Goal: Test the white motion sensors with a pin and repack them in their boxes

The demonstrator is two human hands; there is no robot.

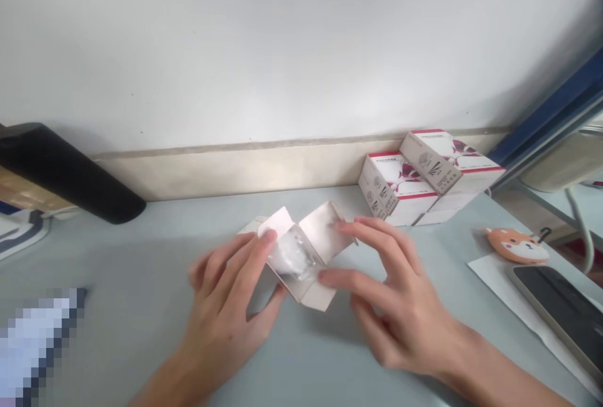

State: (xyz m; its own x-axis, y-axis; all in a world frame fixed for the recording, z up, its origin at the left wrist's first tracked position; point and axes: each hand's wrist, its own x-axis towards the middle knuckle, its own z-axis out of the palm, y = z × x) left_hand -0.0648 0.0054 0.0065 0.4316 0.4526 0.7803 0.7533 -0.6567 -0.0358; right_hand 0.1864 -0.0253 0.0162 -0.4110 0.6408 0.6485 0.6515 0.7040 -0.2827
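A small white cardboard box (pixel 325 231) is tilted above the desk at the centre, its flaps standing open. Inside it lies something in clear, crinkled plastic (pixel 293 256); what the plastic wraps is too unclear to tell. My left hand (pixel 235 297) grips the box from the left, index finger on one flap and thumb at the lower side. On the right, my right hand (pixel 400 294) has its fingers apart, with the fingertips touching the raised flap and the near edge of the box.
White and red boxes (pixel 414 200) are stacked against the wall at the right. Beside them are an orange animal-faced item (pixel 518 245), a phone (pixel 558 309) and white paper (pixel 499 281). A black cylindrical object (pixel 70 171) leans at the left.
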